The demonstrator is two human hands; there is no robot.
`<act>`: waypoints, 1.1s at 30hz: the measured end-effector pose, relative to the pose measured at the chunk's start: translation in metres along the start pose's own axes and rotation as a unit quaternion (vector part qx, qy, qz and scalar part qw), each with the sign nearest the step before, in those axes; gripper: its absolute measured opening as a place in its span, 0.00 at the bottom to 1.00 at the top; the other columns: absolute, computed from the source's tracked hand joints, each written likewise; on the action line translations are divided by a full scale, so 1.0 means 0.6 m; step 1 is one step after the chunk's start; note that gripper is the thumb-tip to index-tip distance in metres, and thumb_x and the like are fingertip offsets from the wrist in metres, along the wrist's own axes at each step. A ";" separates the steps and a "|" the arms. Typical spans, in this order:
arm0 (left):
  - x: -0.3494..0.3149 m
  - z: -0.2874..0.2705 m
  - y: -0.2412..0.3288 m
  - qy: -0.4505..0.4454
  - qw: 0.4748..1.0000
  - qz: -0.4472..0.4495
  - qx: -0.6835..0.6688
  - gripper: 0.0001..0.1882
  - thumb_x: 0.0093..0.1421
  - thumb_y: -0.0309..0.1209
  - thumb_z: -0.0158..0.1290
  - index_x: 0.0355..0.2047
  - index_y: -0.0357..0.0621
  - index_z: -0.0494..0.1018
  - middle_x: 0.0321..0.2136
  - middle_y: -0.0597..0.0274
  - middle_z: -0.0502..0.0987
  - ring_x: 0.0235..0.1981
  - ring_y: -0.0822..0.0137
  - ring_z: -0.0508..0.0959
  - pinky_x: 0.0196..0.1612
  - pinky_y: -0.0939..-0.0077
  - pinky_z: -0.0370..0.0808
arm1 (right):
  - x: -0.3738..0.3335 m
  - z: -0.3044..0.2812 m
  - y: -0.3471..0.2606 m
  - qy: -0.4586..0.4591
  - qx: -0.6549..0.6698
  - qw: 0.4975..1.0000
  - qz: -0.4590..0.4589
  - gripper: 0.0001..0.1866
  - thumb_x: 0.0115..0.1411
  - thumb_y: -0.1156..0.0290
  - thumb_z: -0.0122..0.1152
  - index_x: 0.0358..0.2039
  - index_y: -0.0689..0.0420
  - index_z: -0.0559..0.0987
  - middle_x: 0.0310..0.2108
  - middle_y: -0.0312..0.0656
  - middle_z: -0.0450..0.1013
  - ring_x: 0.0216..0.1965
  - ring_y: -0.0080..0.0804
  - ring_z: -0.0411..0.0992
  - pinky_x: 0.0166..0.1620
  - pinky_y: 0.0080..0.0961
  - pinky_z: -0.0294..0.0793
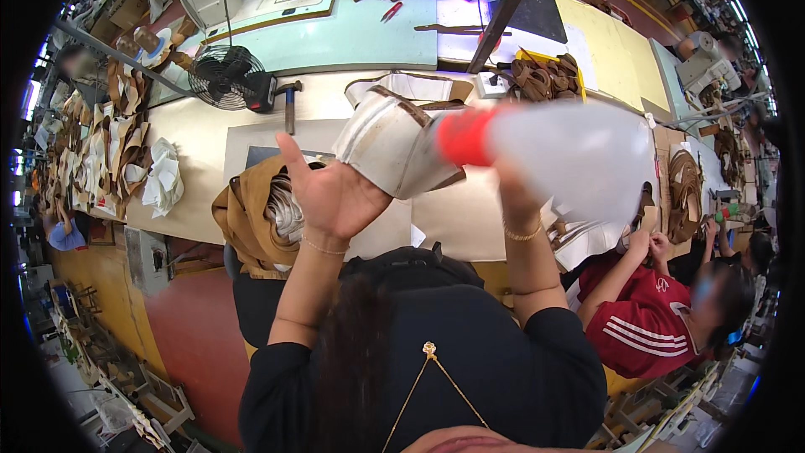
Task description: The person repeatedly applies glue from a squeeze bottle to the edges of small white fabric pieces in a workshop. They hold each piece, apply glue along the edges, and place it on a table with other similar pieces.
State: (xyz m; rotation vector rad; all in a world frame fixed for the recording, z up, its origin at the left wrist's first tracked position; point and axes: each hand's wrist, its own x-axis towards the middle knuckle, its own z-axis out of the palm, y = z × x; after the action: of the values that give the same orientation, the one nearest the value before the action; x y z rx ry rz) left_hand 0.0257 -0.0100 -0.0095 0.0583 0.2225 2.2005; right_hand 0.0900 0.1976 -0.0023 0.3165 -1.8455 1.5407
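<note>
My left hand is turned palm up, its thumb stretched away to the side. A curved leather piece with a pale lining and a brown edge lies over its fingers and hides them. In my right hand is a translucent whitish bottle with a red collar, smeared by motion. The bottle is tipped sideways, its red end pointing left and close to the leather piece. Most of my right hand's fingers are hidden behind it.
A hammer and a black fan are at the back left. Brown leather pieces are stacked beside my left arm. A yellow basket holds brown strips. Nearby on the right works a person in a red shirt.
</note>
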 end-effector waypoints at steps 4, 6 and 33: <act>0.014 -0.026 0.024 -0.101 0.991 -0.055 -0.070 0.58 0.45 0.75 0.32 0.61 0.36 0.47 0.61 0.51 0.52 0.61 0.55 0.53 0.62 0.58 0.48 | -0.018 -0.013 0.047 0.065 0.005 0.994 0.090 0.19 0.48 0.70 0.67 0.41 0.61 0.75 0.36 0.39 0.73 0.38 0.29 0.71 0.45 0.25 0.71; 0.023 -0.021 0.046 -0.169 0.979 -0.074 -0.087 0.55 0.47 0.72 0.35 0.60 0.35 0.47 0.60 0.49 0.53 0.60 0.53 0.56 0.61 0.56 0.52 | 0.011 -0.021 0.041 0.152 -0.198 0.968 -0.009 0.15 0.51 0.75 0.64 0.39 0.63 0.74 0.35 0.38 0.73 0.33 0.25 0.71 0.41 0.22 0.73; -0.026 -0.058 -0.003 -0.067 0.995 0.067 0.041 0.61 0.40 0.77 0.35 0.61 0.39 0.47 0.61 0.51 0.50 0.62 0.51 0.51 0.61 0.49 0.47 | 0.022 0.027 -0.010 0.108 0.044 0.993 -0.002 0.24 0.45 0.65 0.71 0.41 0.62 0.74 0.36 0.43 0.74 0.37 0.28 0.73 0.43 0.27 0.73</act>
State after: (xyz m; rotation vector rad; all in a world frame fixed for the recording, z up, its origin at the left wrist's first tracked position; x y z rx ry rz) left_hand 0.0319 -0.0263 -0.0434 0.2716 0.2401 2.3088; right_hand 0.0782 0.1844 0.0100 0.1852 -1.6125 1.5896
